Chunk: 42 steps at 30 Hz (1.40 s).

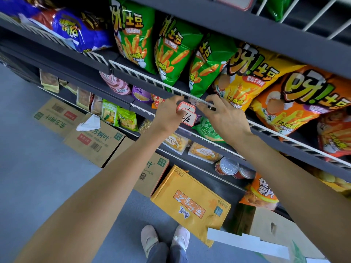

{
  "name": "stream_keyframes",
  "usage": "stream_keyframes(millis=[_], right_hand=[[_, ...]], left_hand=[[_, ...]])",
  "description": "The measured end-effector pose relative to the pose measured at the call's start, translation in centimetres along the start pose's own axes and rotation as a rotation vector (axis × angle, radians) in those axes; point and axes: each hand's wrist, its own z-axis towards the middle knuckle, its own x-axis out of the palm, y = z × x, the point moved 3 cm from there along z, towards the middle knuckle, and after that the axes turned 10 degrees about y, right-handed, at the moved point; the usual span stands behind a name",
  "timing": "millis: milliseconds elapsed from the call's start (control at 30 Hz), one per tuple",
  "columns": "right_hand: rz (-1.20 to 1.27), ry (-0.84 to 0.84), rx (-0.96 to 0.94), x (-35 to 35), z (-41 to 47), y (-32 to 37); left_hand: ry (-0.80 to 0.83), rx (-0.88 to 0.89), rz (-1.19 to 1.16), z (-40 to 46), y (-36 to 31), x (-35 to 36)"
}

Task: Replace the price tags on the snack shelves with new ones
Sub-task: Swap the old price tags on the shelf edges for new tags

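A red-edged white price tag (187,114) with handwritten figures hangs at the white wire rail (148,80) of the snack shelf. My left hand (168,115) pinches the tag's left edge. My right hand (222,114) holds the clear tag holder strip (199,102) against the rail, with a black pen (212,108) tucked under its fingers. Green chip bags (171,52) and yellow and orange chip bags (252,76) stand just behind the rail.
Lower shelves hold small snack packs (121,116) and cans (228,167). Cardboard boxes (95,141) and a yellow carton (191,202) sit on the grey floor below. Another tag (233,1) hangs from the shelf above. My shoes (165,240) stand near the cartons.
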Motion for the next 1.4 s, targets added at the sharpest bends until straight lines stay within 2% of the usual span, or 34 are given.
stream_keyframes(millis=[400, 467, 533, 667, 733, 900, 1100, 1267, 1400], right_hand=[[-0.002, -0.071, 0.056, 0.4, 1.1, 0.5], [0.067, -0.118, 0.081, 0.0, 0.8, 0.7], [0.365, -0.146, 0.127, -1.2, 0.4, 1.2], [1.186, -0.032, 0.285, -4.1, 0.6, 3.1], [1.344, -0.02, 0.303, -5.9, 1.2, 4.5], [1.356, 0.002, 0.251, -9.7, 4.1, 8.0], [1.326, 0.042, 0.208, -12.9, 9.5, 15.3], [1.346, 0.05, 0.165, -15.7, 15.9, 24.4], [1.37, 0.054, 0.133, -17.4, 21.7, 32.0]], left_hand=[[-0.05, 0.022, 0.0, -0.3, 0.6, 0.5], [-0.09, 0.018, -0.042, -0.4, 0.8, 0.1], [-0.142, -0.01, -0.112, -0.9, 1.1, -0.6], [-0.153, -0.051, -0.465, -3.0, 1.0, -2.4], [-0.146, -0.028, -0.547, -4.2, 0.8, -3.8], [-0.174, -0.017, -0.629, -6.9, 2.2, -8.7], [-0.228, -0.095, -0.773, -9.4, 6.2, -16.1], [-0.296, -0.152, -0.911, -11.8, 12.9, -24.3], [-0.34, -0.158, -0.901, -13.1, 18.6, -31.0]])
